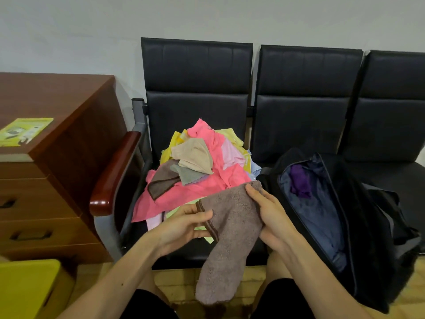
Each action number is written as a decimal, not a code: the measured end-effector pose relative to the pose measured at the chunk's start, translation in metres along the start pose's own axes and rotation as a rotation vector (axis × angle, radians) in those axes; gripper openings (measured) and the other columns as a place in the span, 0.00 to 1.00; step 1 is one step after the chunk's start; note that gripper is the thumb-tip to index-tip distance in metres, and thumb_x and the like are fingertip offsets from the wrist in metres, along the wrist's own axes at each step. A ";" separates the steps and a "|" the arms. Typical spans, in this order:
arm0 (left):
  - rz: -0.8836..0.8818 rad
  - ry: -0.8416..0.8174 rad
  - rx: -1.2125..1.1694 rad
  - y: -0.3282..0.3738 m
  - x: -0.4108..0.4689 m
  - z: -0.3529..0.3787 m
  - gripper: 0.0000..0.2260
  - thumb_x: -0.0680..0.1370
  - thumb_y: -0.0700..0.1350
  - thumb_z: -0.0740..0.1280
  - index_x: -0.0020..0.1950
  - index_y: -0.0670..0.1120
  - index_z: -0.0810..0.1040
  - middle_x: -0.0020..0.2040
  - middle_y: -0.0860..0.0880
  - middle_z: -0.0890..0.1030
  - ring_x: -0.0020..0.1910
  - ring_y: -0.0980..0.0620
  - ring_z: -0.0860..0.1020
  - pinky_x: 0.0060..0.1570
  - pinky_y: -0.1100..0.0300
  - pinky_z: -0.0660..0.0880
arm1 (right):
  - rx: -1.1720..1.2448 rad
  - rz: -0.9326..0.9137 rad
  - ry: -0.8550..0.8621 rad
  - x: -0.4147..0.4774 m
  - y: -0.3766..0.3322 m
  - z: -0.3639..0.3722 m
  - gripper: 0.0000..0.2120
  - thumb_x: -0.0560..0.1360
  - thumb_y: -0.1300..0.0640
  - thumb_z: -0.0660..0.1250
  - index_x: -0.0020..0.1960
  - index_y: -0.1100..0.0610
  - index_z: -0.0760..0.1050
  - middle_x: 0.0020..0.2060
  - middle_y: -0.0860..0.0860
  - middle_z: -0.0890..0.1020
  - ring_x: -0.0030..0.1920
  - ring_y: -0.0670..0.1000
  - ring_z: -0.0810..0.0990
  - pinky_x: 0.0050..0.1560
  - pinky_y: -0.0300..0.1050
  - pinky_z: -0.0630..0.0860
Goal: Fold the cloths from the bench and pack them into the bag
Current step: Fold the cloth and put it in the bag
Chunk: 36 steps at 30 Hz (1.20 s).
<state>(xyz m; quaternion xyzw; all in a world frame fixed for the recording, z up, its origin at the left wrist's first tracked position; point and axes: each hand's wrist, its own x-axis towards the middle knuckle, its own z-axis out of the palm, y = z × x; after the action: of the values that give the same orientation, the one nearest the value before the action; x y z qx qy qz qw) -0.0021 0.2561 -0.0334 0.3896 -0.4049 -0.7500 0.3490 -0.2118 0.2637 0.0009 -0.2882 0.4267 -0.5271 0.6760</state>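
pale grey wall (92,31) backs a black padded bench (197,72) with a red-brown armrest (112,176). over the seat's front edge, the left hand (184,223) pinches the dark-trimmed edge of a taupe fleece cloth (230,238). the right hand (269,215) curls round its upper right side, and the cloth's free end hangs toward the tiled floor (174,282). behind lies a pile of cloths (202,166), mostly pink, beige and yellow. on the next seat to the right an open black bag (372,226) holds a purple cloth (299,180). at left stands a wooden desk (57,95) with a green leaflet (25,131), and a yellow box (25,286) below.
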 end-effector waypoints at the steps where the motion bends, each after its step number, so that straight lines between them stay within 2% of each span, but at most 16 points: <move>1: 0.022 0.041 0.008 0.001 0.000 0.001 0.16 0.77 0.45 0.71 0.61 0.37 0.81 0.58 0.37 0.82 0.55 0.42 0.81 0.55 0.50 0.79 | 0.033 0.019 -0.046 0.000 0.000 -0.003 0.17 0.75 0.56 0.71 0.61 0.62 0.79 0.56 0.60 0.84 0.55 0.56 0.84 0.49 0.47 0.81; 4: 0.061 0.175 -0.075 0.010 0.003 0.003 0.12 0.81 0.43 0.65 0.62 0.41 0.81 0.59 0.41 0.83 0.59 0.45 0.81 0.60 0.50 0.76 | -0.033 0.112 -0.192 -0.001 0.012 -0.017 0.26 0.70 0.61 0.75 0.67 0.59 0.75 0.60 0.60 0.82 0.61 0.59 0.81 0.55 0.50 0.81; 7: 0.085 0.293 -0.041 0.016 0.003 0.002 0.10 0.81 0.44 0.65 0.58 0.44 0.82 0.57 0.42 0.84 0.58 0.46 0.82 0.62 0.50 0.76 | -0.274 0.185 -0.199 -0.004 0.022 -0.025 0.26 0.70 0.61 0.73 0.67 0.54 0.74 0.57 0.58 0.84 0.54 0.57 0.84 0.47 0.51 0.83; 9: 0.057 0.261 -0.007 0.013 0.002 -0.001 0.11 0.81 0.46 0.65 0.60 0.44 0.82 0.59 0.43 0.83 0.59 0.46 0.82 0.58 0.52 0.77 | -0.307 0.152 -0.169 -0.002 0.023 -0.028 0.24 0.71 0.60 0.72 0.66 0.53 0.75 0.56 0.58 0.84 0.54 0.58 0.84 0.47 0.51 0.83; 12: -0.019 0.109 0.100 0.002 -0.001 -0.010 0.16 0.78 0.47 0.68 0.66 0.50 0.78 0.61 0.45 0.83 0.60 0.45 0.81 0.56 0.46 0.79 | -0.262 0.094 -0.121 0.001 0.021 -0.029 0.20 0.75 0.63 0.69 0.66 0.57 0.74 0.57 0.60 0.83 0.58 0.60 0.82 0.60 0.57 0.78; 14: -0.067 0.038 0.197 -0.002 -0.002 -0.015 0.21 0.76 0.45 0.73 0.67 0.55 0.75 0.61 0.47 0.83 0.60 0.45 0.82 0.55 0.44 0.80 | -0.276 0.084 -0.106 0.003 0.021 -0.031 0.18 0.77 0.65 0.67 0.66 0.57 0.74 0.57 0.59 0.83 0.59 0.60 0.82 0.63 0.58 0.77; 16: -0.109 0.011 0.288 -0.002 -0.001 -0.017 0.21 0.77 0.41 0.73 0.67 0.55 0.74 0.59 0.47 0.84 0.58 0.45 0.82 0.55 0.46 0.80 | -0.310 0.091 -0.098 0.005 0.021 -0.033 0.16 0.78 0.64 0.67 0.66 0.57 0.75 0.57 0.58 0.83 0.59 0.59 0.82 0.60 0.57 0.78; 19: -0.157 0.033 0.307 -0.004 0.004 -0.019 0.18 0.77 0.40 0.72 0.67 0.47 0.77 0.58 0.43 0.84 0.58 0.44 0.83 0.62 0.43 0.77 | -0.336 0.137 -0.068 0.009 0.019 -0.040 0.18 0.75 0.64 0.70 0.64 0.54 0.77 0.57 0.55 0.84 0.57 0.56 0.83 0.51 0.50 0.81; 22: -0.178 0.079 0.256 -0.006 0.008 -0.020 0.16 0.77 0.39 0.71 0.65 0.41 0.79 0.57 0.42 0.84 0.58 0.43 0.83 0.64 0.44 0.76 | -0.345 0.228 -0.074 0.013 0.022 -0.048 0.25 0.71 0.66 0.74 0.65 0.54 0.76 0.58 0.56 0.83 0.57 0.56 0.83 0.53 0.52 0.82; 26: -0.165 0.090 0.249 0.002 0.009 -0.014 0.16 0.78 0.36 0.68 0.66 0.43 0.78 0.58 0.42 0.84 0.58 0.45 0.83 0.60 0.48 0.78 | -0.520 0.288 -0.080 0.014 0.014 -0.049 0.26 0.72 0.67 0.73 0.67 0.52 0.74 0.57 0.53 0.84 0.55 0.55 0.84 0.51 0.50 0.82; 29: -0.108 0.033 0.289 0.025 0.004 -0.006 0.17 0.79 0.34 0.66 0.67 0.47 0.77 0.59 0.44 0.84 0.59 0.45 0.82 0.57 0.50 0.80 | -0.620 0.206 -0.084 0.011 -0.014 -0.038 0.26 0.73 0.68 0.72 0.67 0.51 0.74 0.54 0.53 0.85 0.55 0.54 0.84 0.50 0.52 0.82; 31: 0.023 0.009 0.271 0.049 -0.002 0.001 0.17 0.78 0.32 0.65 0.65 0.45 0.78 0.58 0.42 0.84 0.58 0.44 0.83 0.53 0.52 0.82 | -0.646 0.016 -0.134 0.000 -0.042 -0.025 0.26 0.74 0.70 0.69 0.67 0.50 0.74 0.53 0.53 0.85 0.54 0.54 0.84 0.51 0.55 0.81; 33: 0.216 0.021 0.225 0.077 -0.013 0.009 0.15 0.74 0.31 0.65 0.55 0.42 0.85 0.51 0.42 0.86 0.51 0.47 0.85 0.47 0.58 0.82 | -0.634 -0.237 -0.210 -0.021 -0.075 -0.007 0.22 0.75 0.74 0.65 0.59 0.51 0.82 0.49 0.53 0.86 0.51 0.52 0.85 0.50 0.50 0.81; 34: 0.304 0.031 0.224 0.090 -0.018 0.014 0.13 0.73 0.30 0.65 0.47 0.42 0.87 0.46 0.43 0.86 0.47 0.49 0.85 0.44 0.61 0.81 | -0.627 -0.340 -0.235 -0.031 -0.090 0.003 0.22 0.75 0.77 0.63 0.48 0.52 0.86 0.43 0.51 0.87 0.46 0.48 0.86 0.46 0.43 0.81; 35: 0.373 0.045 0.249 0.101 -0.021 0.020 0.15 0.73 0.29 0.63 0.41 0.44 0.87 0.42 0.44 0.86 0.43 0.51 0.85 0.41 0.62 0.81 | -0.637 -0.427 -0.249 -0.039 -0.102 0.012 0.25 0.73 0.80 0.60 0.36 0.55 0.85 0.37 0.49 0.86 0.41 0.45 0.85 0.42 0.37 0.79; 36: 0.425 0.060 0.290 0.108 -0.021 0.022 0.20 0.75 0.27 0.62 0.36 0.46 0.87 0.39 0.46 0.86 0.40 0.52 0.85 0.39 0.63 0.80 | -0.651 -0.494 -0.260 -0.041 -0.111 0.017 0.28 0.71 0.83 0.58 0.28 0.56 0.82 0.35 0.50 0.86 0.41 0.45 0.85 0.42 0.35 0.78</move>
<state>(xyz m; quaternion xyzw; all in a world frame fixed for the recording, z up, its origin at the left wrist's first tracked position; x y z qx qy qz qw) 0.0107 0.2348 0.0760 0.3638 -0.5704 -0.5821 0.4511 -0.2515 0.2716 0.1132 -0.6443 0.4002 -0.4702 0.4513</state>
